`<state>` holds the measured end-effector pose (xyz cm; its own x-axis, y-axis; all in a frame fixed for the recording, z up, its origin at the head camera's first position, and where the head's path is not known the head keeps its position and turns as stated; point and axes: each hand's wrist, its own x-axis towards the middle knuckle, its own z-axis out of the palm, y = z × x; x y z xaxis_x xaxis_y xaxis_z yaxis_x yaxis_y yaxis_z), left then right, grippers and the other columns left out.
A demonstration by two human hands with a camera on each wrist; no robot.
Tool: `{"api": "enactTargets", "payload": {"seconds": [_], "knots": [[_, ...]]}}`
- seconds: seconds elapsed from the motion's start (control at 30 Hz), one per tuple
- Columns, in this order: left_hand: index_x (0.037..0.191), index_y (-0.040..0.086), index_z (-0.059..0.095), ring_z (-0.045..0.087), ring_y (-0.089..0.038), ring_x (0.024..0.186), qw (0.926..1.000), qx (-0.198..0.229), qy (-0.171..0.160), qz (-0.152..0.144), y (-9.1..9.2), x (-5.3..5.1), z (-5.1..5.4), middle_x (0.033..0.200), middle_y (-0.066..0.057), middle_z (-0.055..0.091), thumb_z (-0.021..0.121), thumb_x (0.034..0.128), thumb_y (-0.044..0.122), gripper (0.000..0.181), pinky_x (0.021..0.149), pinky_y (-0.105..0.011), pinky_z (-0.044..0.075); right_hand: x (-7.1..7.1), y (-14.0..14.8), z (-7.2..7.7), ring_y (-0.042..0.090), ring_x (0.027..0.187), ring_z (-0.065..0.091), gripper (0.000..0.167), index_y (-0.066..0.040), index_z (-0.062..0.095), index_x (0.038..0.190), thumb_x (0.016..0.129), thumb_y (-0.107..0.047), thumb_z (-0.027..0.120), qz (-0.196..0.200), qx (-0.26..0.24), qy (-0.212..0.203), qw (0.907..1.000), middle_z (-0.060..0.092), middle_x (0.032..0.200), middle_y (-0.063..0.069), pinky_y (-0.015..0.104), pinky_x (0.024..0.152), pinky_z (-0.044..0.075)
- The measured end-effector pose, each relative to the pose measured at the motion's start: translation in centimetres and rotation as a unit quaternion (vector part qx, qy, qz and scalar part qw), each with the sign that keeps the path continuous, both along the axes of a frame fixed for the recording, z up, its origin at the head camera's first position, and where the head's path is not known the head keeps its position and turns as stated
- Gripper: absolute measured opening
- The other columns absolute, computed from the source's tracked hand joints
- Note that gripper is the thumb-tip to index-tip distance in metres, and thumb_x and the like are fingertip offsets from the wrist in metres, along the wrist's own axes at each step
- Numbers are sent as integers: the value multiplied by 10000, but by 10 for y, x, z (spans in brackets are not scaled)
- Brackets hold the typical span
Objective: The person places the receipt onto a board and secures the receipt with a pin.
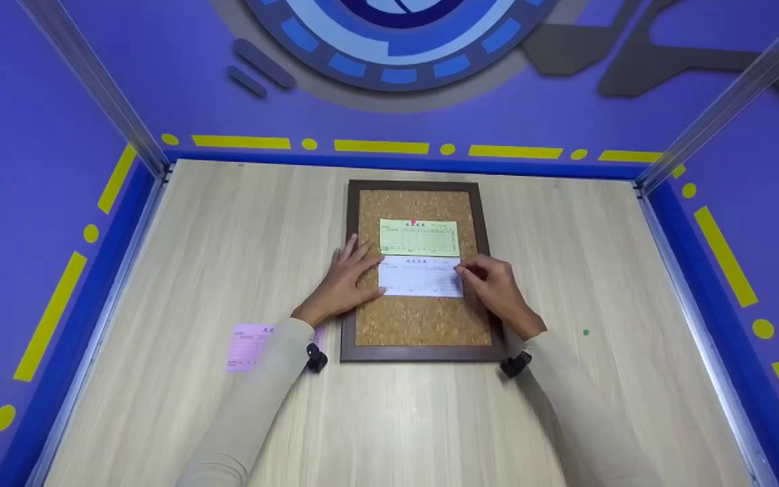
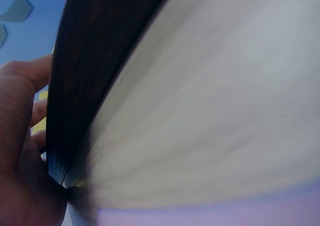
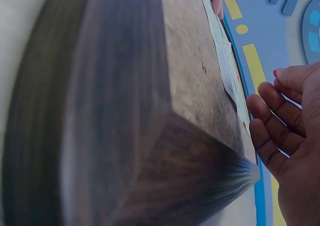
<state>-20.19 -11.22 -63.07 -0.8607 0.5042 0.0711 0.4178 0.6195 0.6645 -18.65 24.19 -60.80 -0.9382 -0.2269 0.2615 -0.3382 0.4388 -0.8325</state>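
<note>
A brown-framed corkboard (image 1: 423, 321) lies on the table. On it sits a green printed slip (image 1: 420, 240), with a pink pushpin (image 1: 414, 222) at its top edge. Just below is a white printed slip (image 1: 420, 279). My left hand (image 1: 343, 281) is spread over the board's left frame, its thumb and a finger touching the white slip's left corners. At that slip's right edge, my right hand (image 1: 496, 287) pinches a small red pushpin (image 3: 275, 73) between thumb and finger; most of the pin is hidden. The right wrist view shows the other fingers loosely bent.
A pink printed slip (image 1: 244, 348) lies on the table to the left, partly under the left forearm. Right of the board there is a small green pushpin (image 1: 586, 332). Blue panels (image 1: 389, 122) with yellow marks enclose the table's back and sides.
</note>
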Motion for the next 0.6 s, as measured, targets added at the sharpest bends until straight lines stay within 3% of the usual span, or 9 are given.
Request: {"api": "enactTargets", "payload": {"seconds": [0.6], "knots": [[1617,121,563,-2,-411,1703,10000,58,6,21,0,0,0,1798,-174,283,775,998,446,730,1317,-701,-8,-9,-15,2,191,825,674,81,9,819,1028,1024,-64,786,90,178,-69,9998,785,938,81,208,733,526]]}}
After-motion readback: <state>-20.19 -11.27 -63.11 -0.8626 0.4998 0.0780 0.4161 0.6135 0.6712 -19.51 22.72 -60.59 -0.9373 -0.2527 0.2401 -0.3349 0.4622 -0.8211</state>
